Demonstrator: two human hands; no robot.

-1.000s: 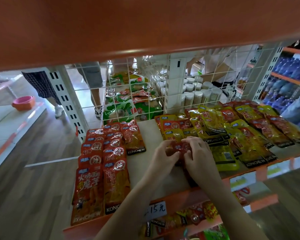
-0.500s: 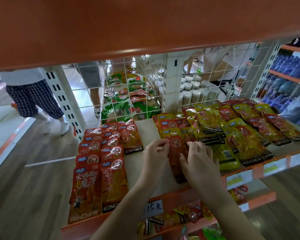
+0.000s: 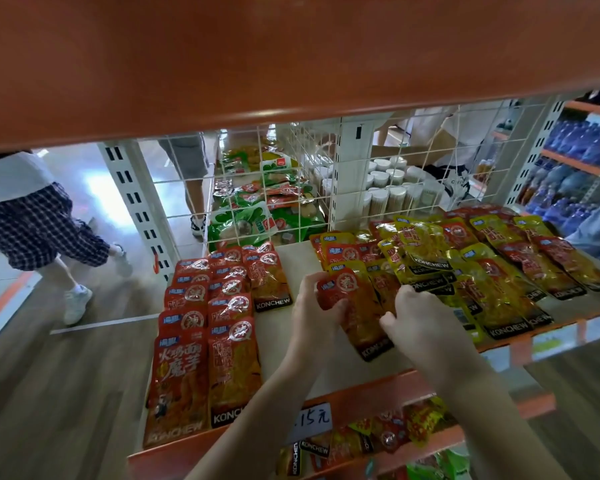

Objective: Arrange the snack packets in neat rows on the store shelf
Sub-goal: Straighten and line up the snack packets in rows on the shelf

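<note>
A red snack packet (image 3: pixel 355 306) lies lengthwise on the beige shelf board (image 3: pixel 291 263), tilted a little. My left hand (image 3: pixel 316 310) grips its upper left edge, thumb over the front. My right hand (image 3: pixel 420 320) sits at its right side with fingers curled on the packet's edge and the neighbouring packets. Two neat columns of red packets (image 3: pixel 201 327) fill the shelf's left end. A loose spread of yellow and red packets (image 3: pixel 465 268) covers the right half.
An orange upper shelf (image 3: pixel 291 57) hangs low overhead. A white wire grid (image 3: pixel 361 174) backs the shelf, with green packets and white cups behind it. A lower shelf (image 3: pixel 378 441) holds more packets. People stand in the aisle at left (image 3: pixel 42 230).
The red packet has been drawn toward the shelf front and its top now shows fully. My left hand moved onto its upper left corner. A person in checked trousers walked further into view at left.
</note>
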